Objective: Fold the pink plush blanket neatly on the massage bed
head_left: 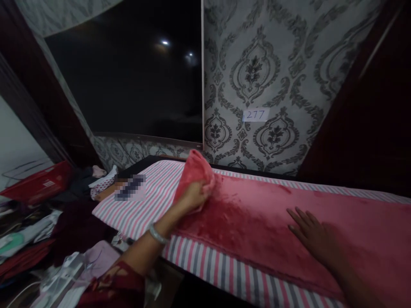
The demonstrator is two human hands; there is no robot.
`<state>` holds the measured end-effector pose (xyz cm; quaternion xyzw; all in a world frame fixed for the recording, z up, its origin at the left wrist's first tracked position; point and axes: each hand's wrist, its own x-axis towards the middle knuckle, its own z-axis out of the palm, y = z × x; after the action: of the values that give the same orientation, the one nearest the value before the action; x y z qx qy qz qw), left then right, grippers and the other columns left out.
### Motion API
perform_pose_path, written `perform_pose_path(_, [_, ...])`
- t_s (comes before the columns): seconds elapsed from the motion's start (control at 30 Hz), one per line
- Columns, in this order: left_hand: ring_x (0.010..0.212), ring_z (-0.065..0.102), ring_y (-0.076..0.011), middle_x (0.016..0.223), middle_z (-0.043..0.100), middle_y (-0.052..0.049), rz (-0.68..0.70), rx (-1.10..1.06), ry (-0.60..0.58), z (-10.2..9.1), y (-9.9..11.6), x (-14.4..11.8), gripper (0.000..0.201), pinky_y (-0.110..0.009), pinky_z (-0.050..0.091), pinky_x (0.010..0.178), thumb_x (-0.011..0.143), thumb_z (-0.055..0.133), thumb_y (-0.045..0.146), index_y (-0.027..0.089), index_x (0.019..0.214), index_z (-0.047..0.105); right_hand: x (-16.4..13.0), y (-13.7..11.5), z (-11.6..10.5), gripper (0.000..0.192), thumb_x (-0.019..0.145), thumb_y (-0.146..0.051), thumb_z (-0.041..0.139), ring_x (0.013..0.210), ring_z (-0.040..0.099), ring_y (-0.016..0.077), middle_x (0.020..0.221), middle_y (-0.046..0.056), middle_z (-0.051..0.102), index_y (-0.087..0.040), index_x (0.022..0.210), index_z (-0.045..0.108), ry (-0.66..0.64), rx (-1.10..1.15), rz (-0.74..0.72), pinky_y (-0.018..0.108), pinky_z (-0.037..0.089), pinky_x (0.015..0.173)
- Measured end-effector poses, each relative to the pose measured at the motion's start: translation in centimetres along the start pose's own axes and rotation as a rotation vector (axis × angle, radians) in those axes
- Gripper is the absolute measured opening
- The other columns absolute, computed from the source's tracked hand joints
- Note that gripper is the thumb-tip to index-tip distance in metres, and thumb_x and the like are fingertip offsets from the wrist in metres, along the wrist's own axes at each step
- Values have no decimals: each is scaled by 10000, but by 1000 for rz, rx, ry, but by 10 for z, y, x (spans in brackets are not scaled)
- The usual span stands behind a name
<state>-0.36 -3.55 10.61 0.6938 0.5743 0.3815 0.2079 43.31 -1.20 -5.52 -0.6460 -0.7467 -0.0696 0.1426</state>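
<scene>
A long pink plush blanket point(257, 214) lies spread over a striped cloth point(212, 267) in pink, grey and white. My left hand point(196, 194) is closed on the blanket's left end, which rises and folds over in its grip. Further right, my right hand point(311, 233) rests flat on the plush with its fingers spread. The striped cloth shows past the blanket at the left end and along both long edges.
A large dark television point(135, 72) hangs on the patterned wall, beside a paper label point(256, 114) reading 277. At left stand a red basket point(38, 184) and heaped clothes point(77, 226). A white power strip point(66, 273) lies at lower left.
</scene>
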Motion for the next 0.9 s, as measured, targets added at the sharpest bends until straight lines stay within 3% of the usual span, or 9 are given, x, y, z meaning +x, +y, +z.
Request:
perform_pose_path(0.07, [635, 539, -161, 673, 596, -18, 68, 206, -105, 27, 6, -21, 205, -287, 368, 601, 881, 532, 361, 211, 783, 632, 0, -1, 0, 620, 943, -561, 273, 1454, 365, 348, 1582, 49, 413, -331, 1484, 467, -1, -6, -2, 624, 403, 1067])
perform_pose_path(0.17, [760, 593, -201, 818, 641, -66, 116, 388, -151, 49, 3, -46, 206, -322, 404, 694, 924, 469, 321, 224, 811, 611, -1, -1, 3, 605, 952, -549, 282, 1465, 344, 344, 1589, 52, 402, -334, 1491, 455, 16, -16, 5, 636, 377, 1085])
perform_pose_path(0.3, [918, 599, -246, 970, 635, -96, 90, 460, -96, 58, -9, -64, 86, -374, 426, 807, 875, 548, 274, 222, 891, 616, 3, 1, -2, 587, 948, -529, 320, 1463, 347, 352, 1585, 54, 407, -332, 1479, 472, -42, 4, 37, 657, 362, 1085])
perform_pose_path(0.4, [984, 575, -269, 1015, 623, -105, 94, 414, -18, 63, -18, -73, 125, -418, 419, 858, 836, 577, 220, 221, 956, 614, 21, -10, -18, 562, 910, -486, 410, 1404, 434, 378, 1505, 111, 510, -264, 1398, 577, -32, 71, 61, 656, 391, 1064])
perform_pose_path(0.53, [1017, 541, -305, 1033, 618, -127, 55, 440, 5, 72, -23, -81, 179, -463, 402, 860, 782, 567, 147, 203, 946, 612, 59, -69, -42, 496, 879, -405, 475, 1198, 626, 324, 1294, 161, 674, -167, 1271, 662, 79, 438, -17, 498, 493, 1023])
perform_pose_path(0.67, [1028, 529, -301, 1076, 628, -139, 100, 437, -37, 74, -25, -82, 276, -470, 408, 892, 737, 515, 55, 196, 945, 629, 95, -156, -47, 425, 898, -416, 485, 849, 724, 233, 974, 87, 765, -167, 1197, 654, -144, 1016, 18, 378, 588, 753])
perform_pose_path(0.77, [1000, 536, -287, 1090, 638, -131, 223, 441, -59, 72, -34, -85, 351, -459, 428, 889, 722, 499, 37, 206, 995, 643, 120, -205, -40, 411, 954, -484, 415, 733, 718, 180, 848, 43, 750, -177, 1080, 658, -192, 1129, 51, 309, 570, 644])
perform_pose_path(0.9, [973, 543, -273, 1063, 640, -111, 373, 467, 62, 82, -56, -93, 421, -442, 449, 865, 700, 472, 14, 196, 1034, 653, 154, -243, -26, 373, 865, -540, 590, 481, 622, 166, 563, 58, 647, -211, 693, 631, -120, 1154, 229, 298, 508, 512])
